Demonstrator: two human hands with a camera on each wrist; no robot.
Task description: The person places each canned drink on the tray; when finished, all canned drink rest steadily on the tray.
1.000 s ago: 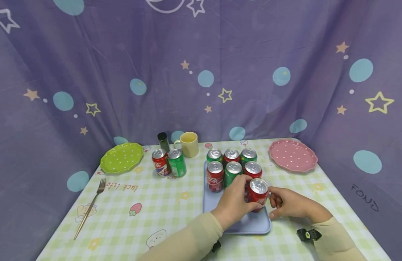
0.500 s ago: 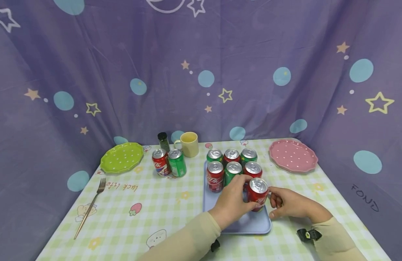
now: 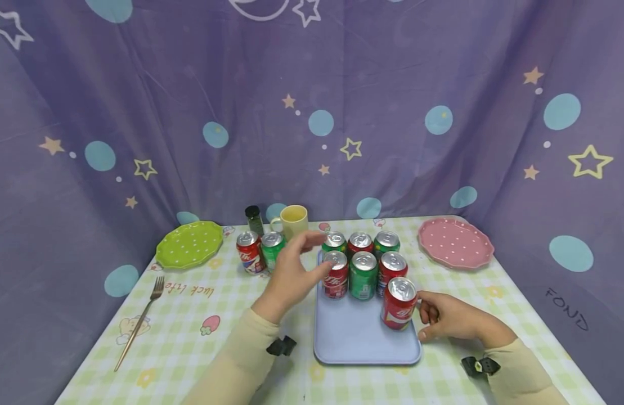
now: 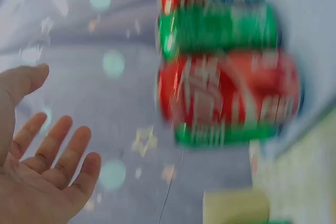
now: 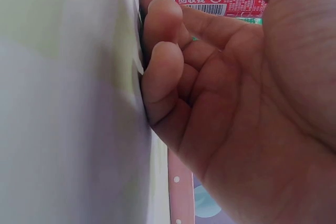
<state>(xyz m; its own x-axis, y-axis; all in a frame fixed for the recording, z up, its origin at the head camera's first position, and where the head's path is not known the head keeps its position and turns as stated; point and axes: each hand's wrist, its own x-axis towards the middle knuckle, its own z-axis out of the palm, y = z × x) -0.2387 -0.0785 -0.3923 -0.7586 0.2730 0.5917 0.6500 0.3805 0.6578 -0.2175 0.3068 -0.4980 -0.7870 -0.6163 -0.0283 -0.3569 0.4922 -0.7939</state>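
My left hand (image 3: 288,275) is in the air over the left side of the blue tray (image 3: 362,337), fingers spread and holding nothing. In the left wrist view, that open hand is apart from a blurred red Coke can (image 4: 231,87). Several red and green soda cans stand in two rows at the tray's far end. Closer in, a single red can (image 3: 398,309) stands at its right edge. Beside that can, my right hand (image 3: 456,318) rests on the table, fingers loosely curled at the tray's rim. Another green can (image 3: 272,247), partly hidden behind my left hand, stands on the table.
Next to that green can is a red can (image 3: 249,256), with a dark-capped jar (image 3: 253,220) and a yellow mug (image 3: 297,220) behind. A green plate (image 3: 189,246) and a fork (image 3: 139,323) lie left; a pink plate (image 3: 454,243) lies right. A purple curtain (image 3: 312,67) closes the back.
My left hand has let go of the red can at the tray's right edge and moved left and away from me, its fingers opening. The right hand has stayed in place.
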